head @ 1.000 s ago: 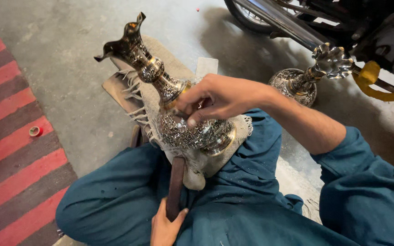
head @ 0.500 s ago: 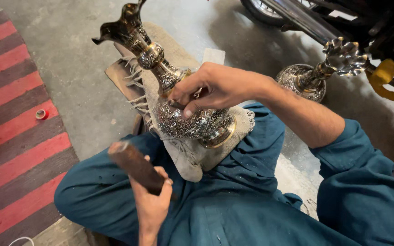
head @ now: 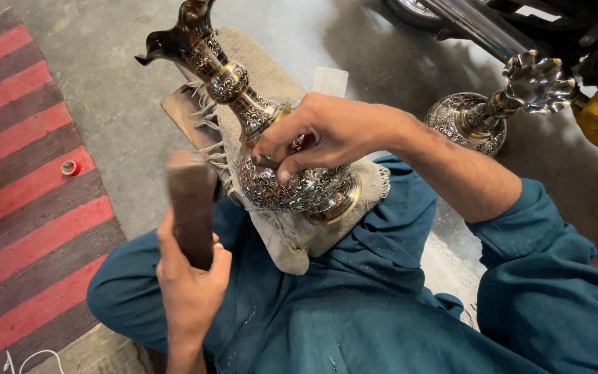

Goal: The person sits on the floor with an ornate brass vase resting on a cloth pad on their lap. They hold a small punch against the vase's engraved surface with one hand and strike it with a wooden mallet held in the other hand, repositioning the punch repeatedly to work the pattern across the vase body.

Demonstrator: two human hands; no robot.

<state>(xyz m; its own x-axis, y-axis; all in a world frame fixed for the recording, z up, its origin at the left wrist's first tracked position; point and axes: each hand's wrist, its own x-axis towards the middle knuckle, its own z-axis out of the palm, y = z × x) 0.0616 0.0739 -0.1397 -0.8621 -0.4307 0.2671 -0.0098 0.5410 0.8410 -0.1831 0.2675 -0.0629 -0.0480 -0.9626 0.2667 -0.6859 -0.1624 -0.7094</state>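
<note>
- Since before, our left hand (head: 192, 287) has lifted its wooden block (head: 192, 208) upright, fingers wrapped round it.
- Our right hand (head: 323, 135), at two o'clock from it, grips the vase (head: 292, 183).

Red-and-grey striped woven floor mat (head: 22, 187) lies on the grey concrete floor (head: 119, 90). Small red ring-shaped cap (head: 70, 167) rests on the mat. Second engraved silver metal vase (head: 482, 114) stands beside a dark motorcycle (head: 555, 28).

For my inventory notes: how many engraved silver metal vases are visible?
2. One engraved silver metal vase lies on the lap under the right hand; the other stands on the floor, upper right.
</note>
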